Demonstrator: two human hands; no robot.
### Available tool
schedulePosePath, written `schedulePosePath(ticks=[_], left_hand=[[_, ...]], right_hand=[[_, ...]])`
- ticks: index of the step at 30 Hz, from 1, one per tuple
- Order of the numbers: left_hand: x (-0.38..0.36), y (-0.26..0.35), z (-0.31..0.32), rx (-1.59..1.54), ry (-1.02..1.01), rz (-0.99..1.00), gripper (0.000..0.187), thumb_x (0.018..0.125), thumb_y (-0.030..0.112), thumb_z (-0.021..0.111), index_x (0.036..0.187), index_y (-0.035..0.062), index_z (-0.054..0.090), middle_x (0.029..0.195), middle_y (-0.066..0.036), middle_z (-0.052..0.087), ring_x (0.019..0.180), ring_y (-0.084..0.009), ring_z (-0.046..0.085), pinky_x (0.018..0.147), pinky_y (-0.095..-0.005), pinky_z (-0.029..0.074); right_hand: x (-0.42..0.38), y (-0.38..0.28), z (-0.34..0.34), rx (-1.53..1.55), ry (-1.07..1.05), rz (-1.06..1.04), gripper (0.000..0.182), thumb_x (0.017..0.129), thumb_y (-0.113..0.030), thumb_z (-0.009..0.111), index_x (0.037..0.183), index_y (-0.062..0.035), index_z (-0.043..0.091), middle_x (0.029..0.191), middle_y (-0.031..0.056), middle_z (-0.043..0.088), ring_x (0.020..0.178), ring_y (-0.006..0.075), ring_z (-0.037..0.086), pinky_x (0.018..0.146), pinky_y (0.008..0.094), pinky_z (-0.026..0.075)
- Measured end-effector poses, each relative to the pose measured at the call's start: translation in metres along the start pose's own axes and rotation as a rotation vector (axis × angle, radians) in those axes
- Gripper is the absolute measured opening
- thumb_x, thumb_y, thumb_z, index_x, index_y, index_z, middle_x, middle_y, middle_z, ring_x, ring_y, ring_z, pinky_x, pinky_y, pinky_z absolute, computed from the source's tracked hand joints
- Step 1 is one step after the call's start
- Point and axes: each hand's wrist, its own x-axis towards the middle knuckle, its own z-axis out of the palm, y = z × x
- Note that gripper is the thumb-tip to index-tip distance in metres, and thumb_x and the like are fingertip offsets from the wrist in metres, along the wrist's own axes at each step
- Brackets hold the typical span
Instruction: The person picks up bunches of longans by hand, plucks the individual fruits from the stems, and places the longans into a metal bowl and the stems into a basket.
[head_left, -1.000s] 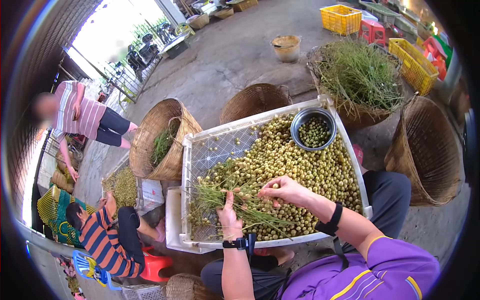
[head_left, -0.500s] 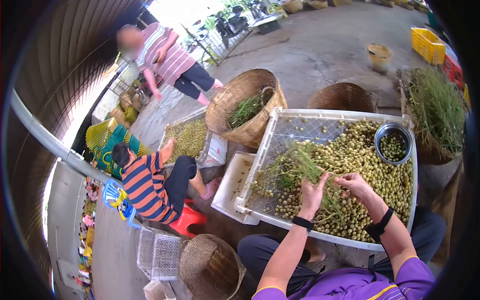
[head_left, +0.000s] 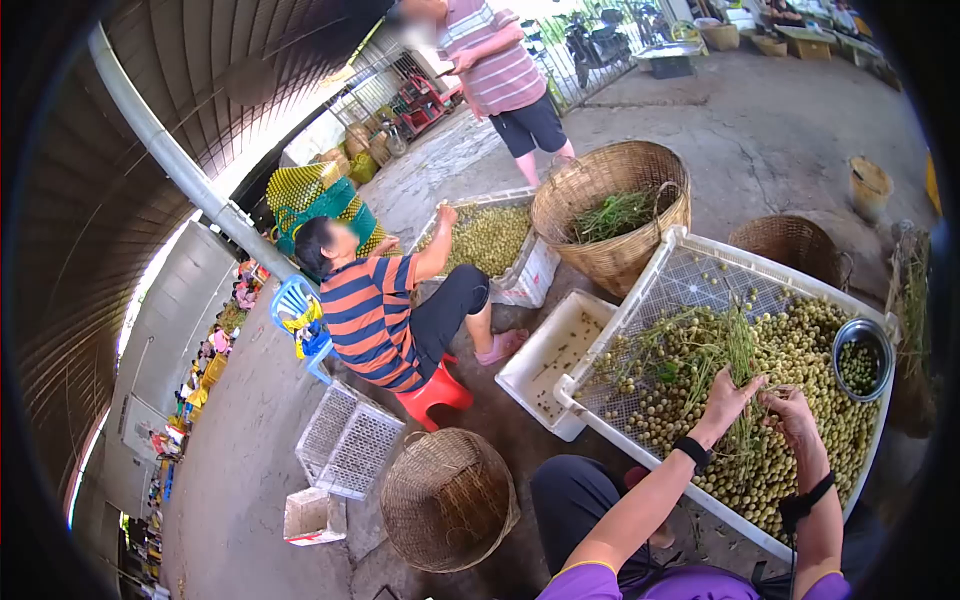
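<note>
A bunch of thin green stems (head_left: 738, 345) is gripped in my left hand (head_left: 730, 405), its fingers closed around it. Close beside it, my right hand (head_left: 792, 412) has its fingers pinched together at the stems; whether a fruit is between them is too small to tell. Both hands are above a white mesh tray (head_left: 780, 277) heaped with small round yellow-brown fruits (head_left: 815, 325). More loose green stems (head_left: 665, 352) lie on the fruits left of my hands. A metal bowl (head_left: 862, 325) of greener fruits sits at the tray's right corner.
A wicker basket (head_left: 630, 255) with green stems stands behind the tray, and a white bin (head_left: 545, 375) at its left. A seated person in a striped shirt (head_left: 365, 315) works at another fruit crate (head_left: 525, 285). Another person stands behind. A wicker basket (head_left: 440, 500) rests on the floor.
My view has swung left, so the scene sits farther right. The seated person's hand has risen above the crate. The standing person's hands are now together in front of the chest.
</note>
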Motion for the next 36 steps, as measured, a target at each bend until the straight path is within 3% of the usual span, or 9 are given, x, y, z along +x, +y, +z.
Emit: schedulePosePath(ticks=[5,8,9,14,17,22,27,31,36], left_hand=[[0.002,0.0,-0.002,0.038,-0.011,-0.036,0.021,0.075,0.017,0.073,0.082,0.0037,0.059,0.079,-0.001,0.061,0.072,-0.0088,0.054,0.067,-0.0258,0.045],[-0.003,0.007,0.0,-0.004,0.021,-0.057,0.011,0.084,0.016,0.06,0.09,0.0065,0.061,0.085,-0.002,0.066,0.075,-0.0102,0.058,0.06,-0.0263,0.049],[0.0,0.004,-0.002,-0.03,-0.025,-0.081,0.014,0.085,0.019,0.058,0.093,0.0076,0.061,0.089,-0.004,0.066,0.077,-0.0107,0.059,0.06,-0.0275,0.051],[0.001,0.0,-0.005,-0.357,0.075,-0.331,0.008,0.086,0.014,0.058,0.093,0.0125,0.056,0.087,-0.01,0.066,0.066,-0.0164,0.061,0.047,-0.0275,0.047],[0.0,-0.003,-0.008,-0.422,0.116,-0.383,0.014,0.087,0.02,0.058,0.097,0.0125,0.056,0.085,-0.009,0.064,0.062,-0.0167,0.061,0.042,-0.0262,0.045],[0.004,-0.006,-0.014,-0.519,0.157,-0.471,0.017,0.088,0.022,0.056,0.103,0.0139,0.056,0.089,-0.002,0.059,0.065,-0.0138,0.053,0.048,-0.0243,0.04],[0.013,-0.01,-0.023,-0.625,0.12,-0.436,0.015,0.088,0.017,0.055,0.103,0.0151,0.053,0.087,-0.005,0.061,0.062,-0.015,0.056,0.047,-0.0265,0.043],[0.013,0.006,-0.013,-0.605,0.082,-0.507,0.016,0.089,0.017,0.055,0.104,0.0159,0.053,0.097,-0.006,0.062,0.06,-0.0134,0.055,0.047,-0.0261,0.045],[0.015,0.009,-0.009,-0.606,-0.024,-0.562,0.018,0.089,0.016,0.054,0.107,0.0145,0.052,0.101,-0.007,0.062,0.055,-0.0124,0.055,0.041,-0.023,0.044]], right_hand=[[0.005,0.005,-0.007,-0.083,-0.031,0.007,0.018,0.076,-0.013,0.065,0.089,-0.0028,0.058,0.086,0.0043,0.061,0.063,0.0103,0.057,0.049,0.0228,0.048],[-0.021,-0.018,0.011,0.054,0.032,0.087,0.03,0.077,-0.019,0.065,0.103,-0.0047,0.057,0.097,0.0023,0.061,0.077,0.0093,0.057,0.063,0.0244,0.049],[-0.014,-0.012,0.005,0.041,0.009,0.115,0.028,0.08,-0.023,0.065,0.099,-0.0032,0.061,0.095,0.0029,0.063,0.063,0.0057,0.055,0.049,0.018,0.043],[-0.017,-0.011,-0.007,0.296,-0.158,0.203,0.036,0.081,-0.017,0.064,0.113,-0.0055,0.054,0.081,0.0021,0.063,0.052,0.0016,0.053,0.034,0.0114,0.029],[-0.007,0.012,-0.008,0.54,-0.188,0.116,0.031,0.079,-0.009,0.064,0.108,-0.0032,0.054,0.095,0.0044,0.059,0.072,0.0096,0.061,0.036,0.0122,0.03],[-0.01,0.018,-0.016,0.835,-0.374,0.077,0.03,0.078,-0.007,0.062,0.107,-0.0037,0.054,0.096,0.0029,0.059,0.07,0.0087,0.059,0.035,0.0128,0.028],[-0.011,0.0,-0.026,0.882,-0.201,0.164,0.025,0.08,-0.012,0.06,0.104,-0.0047,0.056,0.088,0.0016,0.061,0.066,0.0072,0.057,0.035,0.013,0.027],[0.0,-0.009,-0.031,0.418,-0.05,-0.021,0.025,0.084,-0.022,0.06,0.103,-0.0063,0.059,0.081,-0.0001,0.062,0.058,0.0035,0.053,0.036,0.0132,0.03],[0.009,-0.019,-0.033,0.045,-0.228,-0.078,0.032,0.08,-0.03,0.068,0.101,-0.0059,0.063,0.076,-0.0038,0.059,0.057,0.0018,0.05,0.044,0.0162,0.034]])
